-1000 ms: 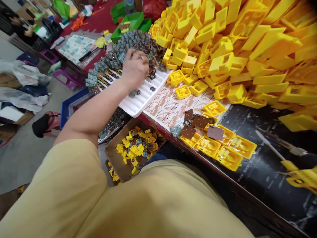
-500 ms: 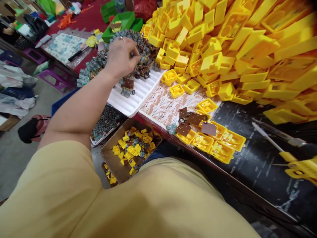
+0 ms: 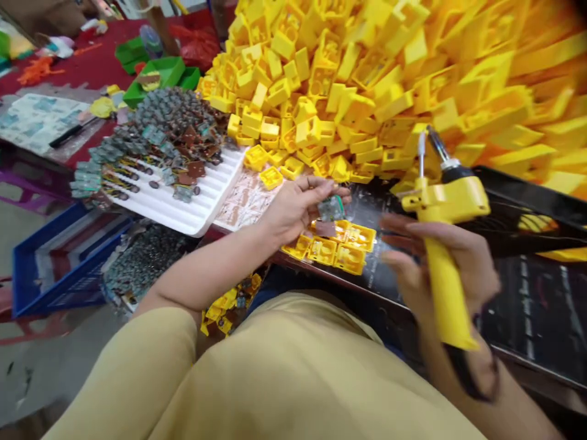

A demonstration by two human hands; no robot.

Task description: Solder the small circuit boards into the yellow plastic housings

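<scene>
My left hand [image 3: 293, 211] is closed on a small grey-green circuit module [image 3: 331, 209], held above the near edge of the bench. Just below it, several open yellow plastic cases [image 3: 351, 260] stand side by side, with a brown circuit board [image 3: 324, 228] on one of them. To the right, my right hand [image 3: 472, 263] grips a yellow soldering gun [image 3: 447, 287] by its handle. The gun's tip and thin feed tube point up and away; its black cord hangs by my wrist. Motion blurs the fingers of this hand.
A large heap of yellow cases [image 3: 312, 122] fills the back and right. Left of it, a white ribbed tray [image 3: 197, 214] carries piled wired modules [image 3: 169, 116]. A blue crate [image 3: 50, 263] stands low at the left. Green bins [image 3: 160, 76] sit farther back.
My left hand has come from the module pile to above the cases, now with a module. My right hand has come into view with the soldering gun raised. The camera view has turned right.
</scene>
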